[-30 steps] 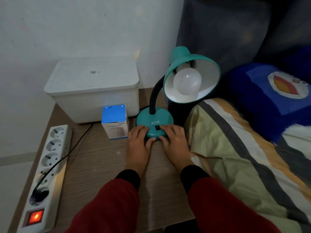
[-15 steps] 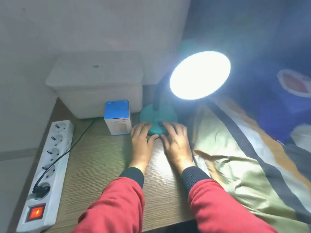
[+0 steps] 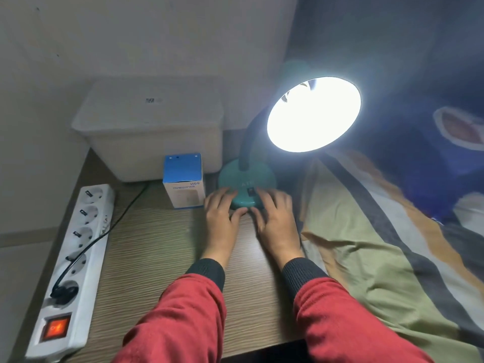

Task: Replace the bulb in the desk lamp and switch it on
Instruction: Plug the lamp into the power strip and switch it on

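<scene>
The teal desk lamp stands at the back of the wooden table, its round base (image 3: pixel 245 183) by the bed. Its shade (image 3: pixel 313 113) faces me and glows bright white, so the bulb inside is lost in the glare. A small black rocker switch (image 3: pixel 251 191) sits on the front of the base. My left hand (image 3: pixel 222 221) rests flat on the table with its fingers against the left of the base. My right hand (image 3: pixel 275 220) lies the same way against the right of the base. Neither hand holds anything.
A white power strip (image 3: pixel 70 263) with a lit red switch (image 3: pixel 55 328) lies along the table's left edge, a black plug in it. A blue and white humidifier box (image 3: pixel 183 179) stands left of the lamp, before a white lidded bin (image 3: pixel 149 127). A striped blanket (image 3: pixel 379 258) lies right.
The lamp was dark a second ago and now shines. Both hands have stayed at the base, drawing back slightly from the switch.
</scene>
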